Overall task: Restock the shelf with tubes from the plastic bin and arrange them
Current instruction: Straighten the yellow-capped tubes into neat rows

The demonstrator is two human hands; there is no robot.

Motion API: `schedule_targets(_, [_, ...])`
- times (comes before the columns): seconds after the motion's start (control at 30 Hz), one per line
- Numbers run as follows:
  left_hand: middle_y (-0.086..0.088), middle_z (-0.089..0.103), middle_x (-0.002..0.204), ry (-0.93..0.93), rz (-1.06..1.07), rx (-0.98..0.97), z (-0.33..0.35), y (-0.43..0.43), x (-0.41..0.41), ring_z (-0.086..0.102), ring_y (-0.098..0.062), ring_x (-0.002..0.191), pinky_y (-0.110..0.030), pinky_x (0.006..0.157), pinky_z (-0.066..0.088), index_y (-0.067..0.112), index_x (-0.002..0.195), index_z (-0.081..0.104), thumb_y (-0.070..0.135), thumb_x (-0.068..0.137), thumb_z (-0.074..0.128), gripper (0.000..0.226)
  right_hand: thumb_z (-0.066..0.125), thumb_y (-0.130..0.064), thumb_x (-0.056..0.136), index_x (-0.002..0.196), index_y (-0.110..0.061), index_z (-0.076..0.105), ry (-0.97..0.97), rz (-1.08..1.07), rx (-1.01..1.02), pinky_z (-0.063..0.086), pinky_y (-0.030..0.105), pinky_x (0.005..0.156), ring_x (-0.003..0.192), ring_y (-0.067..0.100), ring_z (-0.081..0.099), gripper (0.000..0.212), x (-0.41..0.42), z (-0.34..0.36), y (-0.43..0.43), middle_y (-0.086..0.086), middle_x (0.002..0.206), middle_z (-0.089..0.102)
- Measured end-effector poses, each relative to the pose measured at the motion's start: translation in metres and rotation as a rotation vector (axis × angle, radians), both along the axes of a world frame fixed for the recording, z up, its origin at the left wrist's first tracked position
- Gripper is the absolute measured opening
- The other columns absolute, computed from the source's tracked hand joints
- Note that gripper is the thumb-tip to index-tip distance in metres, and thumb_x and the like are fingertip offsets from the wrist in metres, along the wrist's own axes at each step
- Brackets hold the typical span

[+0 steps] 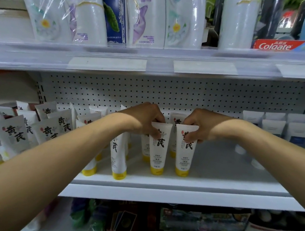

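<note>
White, yellow-capped left tube (157,157) stands cap-down on the white shelf (226,170); the matching right tube (182,160) stands upright just beside it.

Both bare forearms reach forward and inward. The left grip (145,120) pinches the left tube (159,150) at its top. The right grip (201,127), just beside it, pinches the right tube (183,156).

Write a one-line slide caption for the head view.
Left hand grips one white tube, right hand a second tube, both upright, yellow caps down, side by side on the shelf.
</note>
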State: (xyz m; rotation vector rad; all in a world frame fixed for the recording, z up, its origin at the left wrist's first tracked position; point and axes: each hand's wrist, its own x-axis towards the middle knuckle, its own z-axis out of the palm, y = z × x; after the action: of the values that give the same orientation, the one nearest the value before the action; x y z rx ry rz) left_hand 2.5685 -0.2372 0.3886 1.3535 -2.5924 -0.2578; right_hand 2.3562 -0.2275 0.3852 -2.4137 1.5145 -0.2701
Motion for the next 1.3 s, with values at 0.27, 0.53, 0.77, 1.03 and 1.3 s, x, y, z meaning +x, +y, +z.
schedule_targets(0.27, [0.01, 0.073, 0.088, 0.007, -0.004, 0.005, -0.001, -0.0025, 0.0011, 0.068, -0.006, 0.082, -0.031, 0.077, 0.057, 0.024, 0.09, 0.073, 0.024, 0.078, 0.077, 0.012, 0.073, -0.024, 0.082, 0.084, -0.021, 0.07, 0.043, -0.01, 0.003, 0.051, 0.022, 0.055, 0.065, 0.009, 0.067, 0.005, 0.0017, 0.001, -0.0011, -0.011, 0.073, 0.07])
schedule_targets(0.53, [0.009, 0.073, 0.086, 0.022, -0.012, 0.014, -0.003, -0.0052, 0.0044, 0.068, -0.008, 0.08, -0.032, 0.075, 0.057, 0.021, 0.092, 0.074, 0.024, 0.08, 0.076, 0.013, 0.075, -0.02, 0.081, 0.073, -0.024, 0.066, -0.029, -0.007, 0.023, 0.043, 0.011, 0.047, 0.049, -0.008, 0.06, 0.013, 0.0022, -0.0019, -0.0028, -0.015, 0.065, 0.066])
schedule_targets(0.77, [0.009, 0.073, 0.086, 0.021, -0.025, 0.011, -0.0035, -0.0066, 0.0047, 0.068, -0.006, 0.081, -0.031, 0.075, 0.057, 0.022, 0.091, 0.074, 0.025, 0.08, 0.075, 0.012, 0.075, -0.022, 0.08, 0.069, -0.023, 0.064, -0.018, -0.005, 0.002, 0.046, 0.018, 0.052, 0.057, 0.002, 0.064, 0.015, 0.0054, -0.0019, -0.0036, -0.014, 0.063, 0.066])
schedule_targets(1.03, [0.006, 0.071, 0.09, 0.016, -0.019, -0.011, -0.0047, -0.0064, 0.006, 0.065, -0.008, 0.084, -0.025, 0.071, 0.053, 0.023, 0.091, 0.073, 0.026, 0.081, 0.074, 0.01, 0.074, -0.021, 0.082, 0.067, -0.025, 0.063, -0.072, 0.019, 0.02, 0.044, 0.013, 0.051, 0.051, -0.007, 0.061, 0.019, 0.003, -0.0038, -0.0044, -0.021, 0.057, 0.066])
schedule_targets(1.3, [0.007, 0.073, 0.091, 0.017, -0.011, 0.008, -0.0045, -0.0078, 0.0078, 0.067, -0.008, 0.085, -0.031, 0.076, 0.056, 0.022, 0.094, 0.074, 0.025, 0.081, 0.074, 0.013, 0.073, -0.016, 0.083, 0.067, -0.026, 0.062, -0.051, 0.051, 0.03, 0.042, 0.011, 0.048, 0.048, -0.009, 0.058, 0.021, 0.0024, -0.0016, -0.0082, -0.023, 0.052, 0.063])
